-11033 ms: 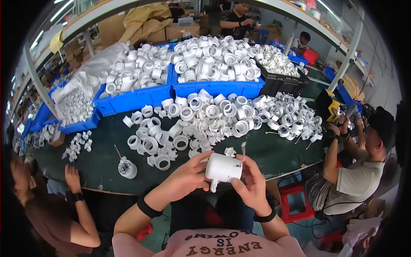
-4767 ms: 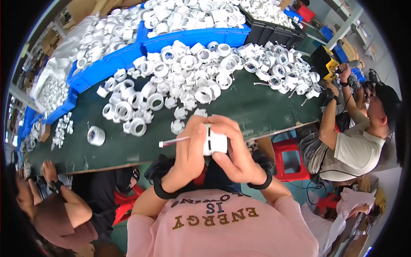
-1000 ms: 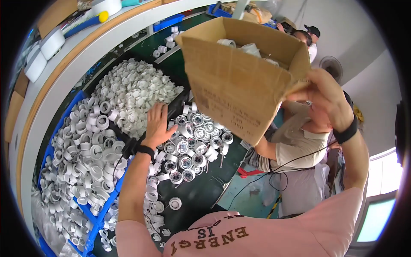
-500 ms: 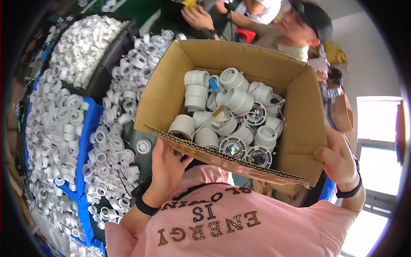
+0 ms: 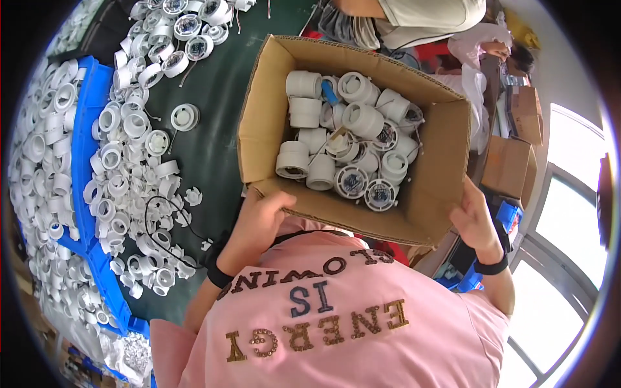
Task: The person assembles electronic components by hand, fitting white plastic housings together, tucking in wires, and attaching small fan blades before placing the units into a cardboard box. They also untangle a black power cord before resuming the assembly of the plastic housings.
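Observation:
In front of my body I hold an open cardboard box (image 5: 445, 158) with both hands. My left hand (image 5: 260, 216) grips its near left corner, the thumb over the rim. At the near right corner my right hand (image 5: 473, 216) is closed on the wall. Inside lie several white plastic cylindrical housings (image 5: 363, 120). Some show round circuit boards (image 5: 381, 194) in their open ends, and thin wires trail among them. A small blue cylinder (image 5: 329, 93) sticks up between the housings. The fingers under and behind the cardboard are partly hidden.
A dark green table (image 5: 217, 139) on the left bears heaps of white rings and fittings (image 5: 129, 174). Blue bins (image 5: 90, 129) full of similar parts stand beyond. Across the table is another person in a light shirt (image 5: 430, 19). Cardboard boxes (image 5: 510, 165) stand at the right, near windows.
The box has moved upward in the picture and tilts less. My left hand, earlier with fingers spread below the near edge, now clasps the corner. The view has shifted over the table.

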### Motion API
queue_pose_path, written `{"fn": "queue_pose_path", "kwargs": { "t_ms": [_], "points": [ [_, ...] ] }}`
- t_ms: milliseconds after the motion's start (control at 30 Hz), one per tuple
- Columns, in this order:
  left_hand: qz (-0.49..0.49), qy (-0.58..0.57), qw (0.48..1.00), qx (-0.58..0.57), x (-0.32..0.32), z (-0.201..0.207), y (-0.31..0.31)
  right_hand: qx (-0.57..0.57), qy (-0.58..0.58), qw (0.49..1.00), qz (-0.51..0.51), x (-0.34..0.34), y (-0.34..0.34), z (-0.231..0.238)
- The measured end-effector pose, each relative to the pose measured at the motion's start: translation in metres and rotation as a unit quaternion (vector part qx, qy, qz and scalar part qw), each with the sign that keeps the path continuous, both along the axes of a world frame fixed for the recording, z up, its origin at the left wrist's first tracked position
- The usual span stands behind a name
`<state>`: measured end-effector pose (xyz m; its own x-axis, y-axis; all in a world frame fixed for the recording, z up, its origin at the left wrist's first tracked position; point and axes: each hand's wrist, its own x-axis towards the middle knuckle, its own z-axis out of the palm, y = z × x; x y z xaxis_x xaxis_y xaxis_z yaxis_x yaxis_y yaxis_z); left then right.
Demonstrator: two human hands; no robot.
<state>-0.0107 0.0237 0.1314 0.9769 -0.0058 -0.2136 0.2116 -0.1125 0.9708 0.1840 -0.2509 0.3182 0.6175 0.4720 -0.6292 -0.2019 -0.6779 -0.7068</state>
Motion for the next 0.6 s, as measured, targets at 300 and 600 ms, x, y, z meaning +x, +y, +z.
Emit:
{"fn": "queue_pose_path", "kwargs": {
  "t_ms": [300, 600],
  "points": [
    [0.164, 0.229, 0.927, -0.249, -0.008, 0.007, -0.022, -0.025, 0.108, 0.975, -0.192, -0.030, -0.026, -0.121],
    [0.140, 0.296, 0.939, -0.109, -0.003, 0.031, 0.023, 0.028, -0.080, 0.996, 0.039, -0.062, -0.039, -0.169]
  ]
}}
